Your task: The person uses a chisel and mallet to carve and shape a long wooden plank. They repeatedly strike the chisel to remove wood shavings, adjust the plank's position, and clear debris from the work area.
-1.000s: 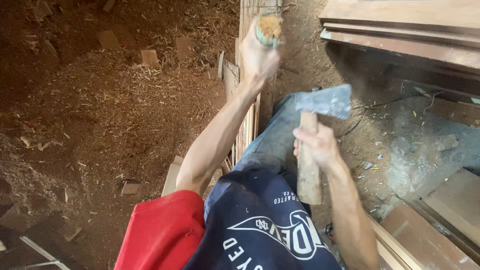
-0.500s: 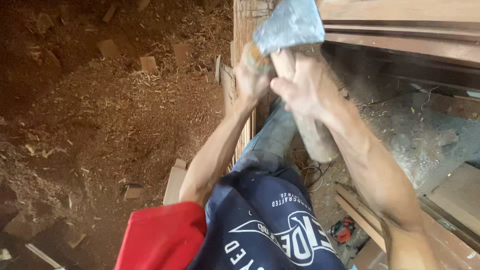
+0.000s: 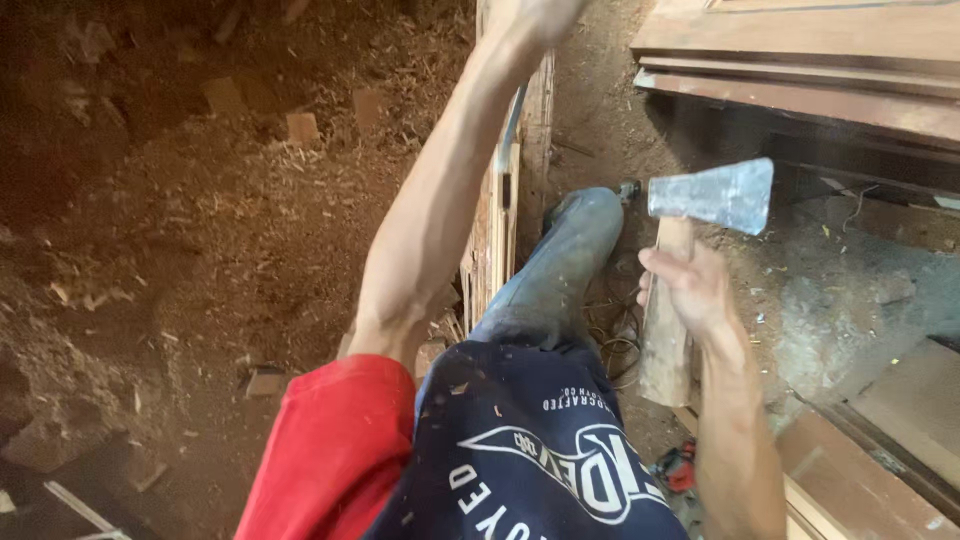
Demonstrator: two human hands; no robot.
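Observation:
My right hand (image 3: 695,290) grips the wooden handle of a hatchet (image 3: 712,194), whose grey steel head is raised at the right, blade pointing right. My left arm stretches up to the top edge, where my left hand (image 3: 535,12) sits on the upper end of an upright wooden plank (image 3: 512,190); most of that hand is cut off by the frame. The plank stands between my arm and my jeans-clad leg (image 3: 565,270).
Wood chips and sawdust cover the dirt floor (image 3: 220,250) at the left, with small offcut blocks (image 3: 300,128). Stacked boards (image 3: 810,50) lie at the upper right and more planks (image 3: 880,460) at the lower right. A cable coil (image 3: 605,335) lies by my leg.
The hatchet had swung up to the plank's top beside my left hand half a second ago; it has since dropped back down and to the right. My left hand stays at the plank's top.

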